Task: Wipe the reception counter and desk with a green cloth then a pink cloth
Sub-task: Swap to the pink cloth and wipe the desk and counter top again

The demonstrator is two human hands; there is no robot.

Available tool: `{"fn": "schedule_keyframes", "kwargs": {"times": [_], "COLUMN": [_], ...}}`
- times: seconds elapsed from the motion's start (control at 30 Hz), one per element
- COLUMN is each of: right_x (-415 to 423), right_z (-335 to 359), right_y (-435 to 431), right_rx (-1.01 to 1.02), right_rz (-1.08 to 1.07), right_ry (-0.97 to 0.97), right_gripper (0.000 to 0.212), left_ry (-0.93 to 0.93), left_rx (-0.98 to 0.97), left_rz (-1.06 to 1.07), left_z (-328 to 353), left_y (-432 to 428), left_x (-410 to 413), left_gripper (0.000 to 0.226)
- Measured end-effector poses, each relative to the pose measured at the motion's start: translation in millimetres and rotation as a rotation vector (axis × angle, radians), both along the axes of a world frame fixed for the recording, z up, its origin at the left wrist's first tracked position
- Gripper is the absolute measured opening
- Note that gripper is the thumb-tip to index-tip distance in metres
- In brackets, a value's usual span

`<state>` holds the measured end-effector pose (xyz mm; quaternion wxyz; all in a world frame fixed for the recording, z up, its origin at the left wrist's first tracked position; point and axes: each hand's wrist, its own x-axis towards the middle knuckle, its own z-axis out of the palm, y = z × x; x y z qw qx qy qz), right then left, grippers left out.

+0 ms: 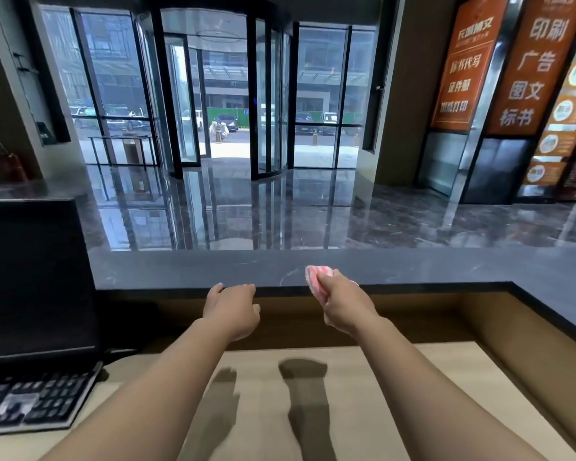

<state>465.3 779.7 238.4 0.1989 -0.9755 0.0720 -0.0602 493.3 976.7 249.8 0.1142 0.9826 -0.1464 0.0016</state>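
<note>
**Pink cloth bunched in my right hand at the stone edge**

My right hand [345, 304] reaches over the near edge of the dark stone tabletop [446, 267]. Its fingers are clamped round the pink cloth [316, 277]. The cloth is bunched up and sticks out past my knuckles, over the stone close to its front lip. I cannot tell whether it touches the surface.

My left hand [231, 307] is near it on the left and holds nothing. Its fingers [246, 289] are loosely apart and lightly bent, with the tips at the stone's front edge.

Under both forearms lies the lower pale wood tabletop [413, 367], which carries the shadows of my arms. At its left end stands a black monitor [30, 277], with a black keyboard [37, 397] in front of it. Beyond the stone, a glossy floor [246, 211] runs to a glass revolving door [220, 94].
</note>
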Motion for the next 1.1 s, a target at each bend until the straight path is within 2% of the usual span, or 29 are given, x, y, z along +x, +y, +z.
{"fn": "schedule_keyframes", "kwargs": {"times": [0.17, 0.37, 0.47, 0.6, 0.73, 0.97, 1.1], "right_x": [39.9, 103.8, 136.7, 175.1, 202.6, 212.2, 201.5], "right_z": [4.3, 2.6, -10.8, -34.2, -37.0, -39.1, -38.0], "right_y": [23.3, 60.8, 82.1, 95.3, 86.1, -3.2, -59.5], "right_rx": [-0.038, -0.09, -0.152, -0.248, -0.261, -0.33, -0.283], "right_rz": [0.005, 0.132, 0.209, 0.297, 0.329, 0.107, -0.071], "right_ry": [-0.007, 0.006, 0.066, 0.19, 0.185, 0.222, 0.263], "right_gripper": [0.075, 0.07, 0.062, 0.057, 0.053, 0.059, 0.057], "left_ry": [-0.014, -0.01, -0.017, -0.025, -0.014, 0.041, 0.042], "left_rx": [-0.005, -0.035, 0.045, 0.188, 0.208, 0.208, 0.219], "left_rz": [-0.001, 0.041, 0.052, 0.027, 0.06, 0.105, 0.103], "left_z": [-14.7, -22.0, -24.1, -25.8, -23.4, -25.6, -27.6], "left_y": [11.4, 21.4, 27.1, 27.3, 25.0, 21.5, 21.7], "left_x": [33.0, 65.5, 81.5, 103.1, 111.3, 108.9, 102.2], "left_gripper": [0.046, 0.042, 0.035, 0.037, 0.035, 0.044, 0.049]}}
